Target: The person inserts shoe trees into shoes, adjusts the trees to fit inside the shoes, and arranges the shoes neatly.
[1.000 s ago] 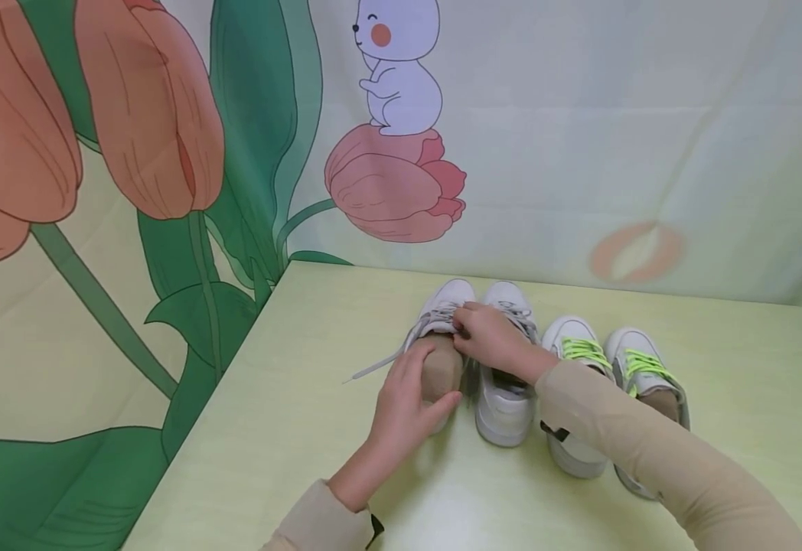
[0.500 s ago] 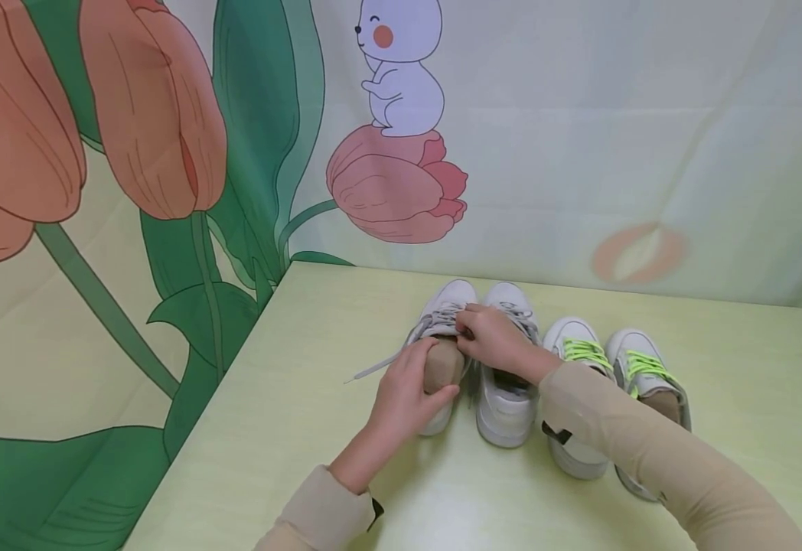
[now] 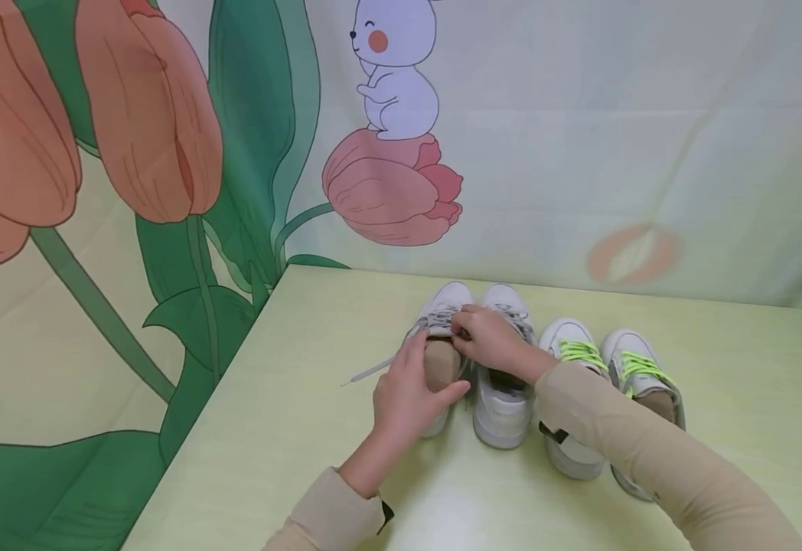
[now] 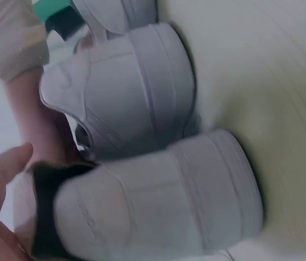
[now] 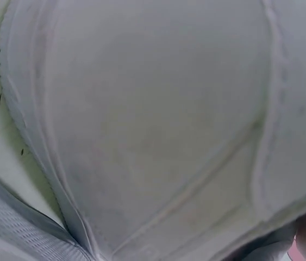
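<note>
A white sneaker [image 3: 454, 294] with grey laces stands leftmost on the table, toe away from me. A tan, rounded piece [image 3: 441, 364] sticks out of its opening. My left hand [image 3: 403, 394] lies along the left side of that piece, thumb stretched out past it. The left wrist view shows the sneaker's heel [image 4: 147, 201] and dark collar lining close to this hand. My right hand [image 3: 493, 338] reaches across from the right, its curled fingers pinching the sneaker's tongue edge by the laces. Its fingertips are partly hidden.
Beside it stands the matching grey-laced sneaker [image 3: 500, 419], under my right hand. Farther right are two white sneakers with neon-green laces [image 3: 580, 352], partly covered by my right sleeve [image 3: 621, 421]. One loose grey lace [image 3: 373, 370] trails left on the table [image 3: 270, 428].
The tan piece has tipped forward and lower into the sneaker, uncovering more of the heel. My left thumb has lifted outward from it. My right hand keeps its place.
</note>
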Demonstrator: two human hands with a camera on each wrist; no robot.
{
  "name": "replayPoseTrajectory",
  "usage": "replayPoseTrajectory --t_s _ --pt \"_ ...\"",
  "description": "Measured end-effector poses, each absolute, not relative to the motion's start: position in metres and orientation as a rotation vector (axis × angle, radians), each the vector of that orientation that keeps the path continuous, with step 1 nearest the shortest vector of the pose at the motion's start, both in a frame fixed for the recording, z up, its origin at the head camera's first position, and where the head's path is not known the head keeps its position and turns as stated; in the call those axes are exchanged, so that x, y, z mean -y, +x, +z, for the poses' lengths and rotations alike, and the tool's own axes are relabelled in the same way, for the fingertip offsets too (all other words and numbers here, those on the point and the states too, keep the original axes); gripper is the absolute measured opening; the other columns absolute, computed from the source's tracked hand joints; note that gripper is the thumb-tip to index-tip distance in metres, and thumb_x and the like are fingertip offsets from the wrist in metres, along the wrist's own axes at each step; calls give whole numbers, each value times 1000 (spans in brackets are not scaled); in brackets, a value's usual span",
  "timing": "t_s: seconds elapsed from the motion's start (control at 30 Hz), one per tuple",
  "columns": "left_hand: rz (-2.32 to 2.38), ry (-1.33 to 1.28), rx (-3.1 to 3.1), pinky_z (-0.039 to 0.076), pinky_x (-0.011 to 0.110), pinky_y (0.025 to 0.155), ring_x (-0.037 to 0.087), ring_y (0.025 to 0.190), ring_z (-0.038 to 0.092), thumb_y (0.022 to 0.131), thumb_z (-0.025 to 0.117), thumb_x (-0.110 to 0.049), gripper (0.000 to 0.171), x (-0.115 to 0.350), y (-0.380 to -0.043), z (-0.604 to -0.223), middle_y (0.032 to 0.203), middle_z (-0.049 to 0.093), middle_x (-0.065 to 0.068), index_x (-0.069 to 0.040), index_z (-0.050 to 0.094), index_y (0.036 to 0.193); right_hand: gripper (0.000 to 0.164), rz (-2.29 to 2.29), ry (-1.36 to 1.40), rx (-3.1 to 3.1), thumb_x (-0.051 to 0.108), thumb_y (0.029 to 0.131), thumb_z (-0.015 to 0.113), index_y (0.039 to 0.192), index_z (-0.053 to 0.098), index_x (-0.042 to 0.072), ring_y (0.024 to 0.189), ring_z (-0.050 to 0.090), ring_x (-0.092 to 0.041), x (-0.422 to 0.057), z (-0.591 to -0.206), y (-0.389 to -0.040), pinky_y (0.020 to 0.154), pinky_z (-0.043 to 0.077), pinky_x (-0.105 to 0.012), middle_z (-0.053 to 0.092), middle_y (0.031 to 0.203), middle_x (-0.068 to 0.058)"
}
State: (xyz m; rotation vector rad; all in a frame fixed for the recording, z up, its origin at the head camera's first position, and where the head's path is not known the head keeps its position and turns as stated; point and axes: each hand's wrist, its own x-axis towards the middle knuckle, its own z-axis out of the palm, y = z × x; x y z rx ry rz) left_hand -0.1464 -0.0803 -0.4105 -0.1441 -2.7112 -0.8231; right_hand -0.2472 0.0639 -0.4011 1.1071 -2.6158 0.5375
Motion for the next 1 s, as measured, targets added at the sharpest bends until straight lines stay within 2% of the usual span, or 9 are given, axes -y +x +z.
replayPoseTrajectory --t_s 0.13,0.27,0.4,0.63,1.0 --pt "-767 -125 2664 47 41 67 27 99 56 70 69 -43 75 76 -144 -410 127 47 7 -14 36 130 3 550 1108 2607 8 76 61 74 60 6 62 50 -15 -63 -402 -248 60 42 -31 56 72 -5" --pt "-744 -167 2598 48 41 69 25 98 56 67 71 -31 65 75 -145 -410 121 50 9 -12 42 123 5 594 1139 2549 7 77 59 72 57 7 59 47 -14 -65 -403 -247 57 40 -29 53 70 -4" --pt "-737 -209 2581 48 41 68 25 93 57 65 71 -26 63 78 -148 -410 115 52 10 -11 44 120 8 614 1147 2532 8 79 56 71 56 8 58 45 -13 -66 -403 -247 56 39 -28 52 69 -3" --pt "-763 -260 2581 49 40 68 25 88 59 66 70 -24 60 83 -153 -414 111 54 11 -10 45 119 4 553 1081 2611 8 77 60 73 59 7 61 48 -14 -62 -403 -247 59 40 -29 54 72 -3" --pt "-877 -225 2599 47 38 71 24 89 56 68 69 -26 59 87 -158 -422 113 53 10 -10 46 119 3 551 1051 2624 9 77 60 75 61 7 62 50 -15 -61 -406 -245 59 43 -29 57 74 -4"
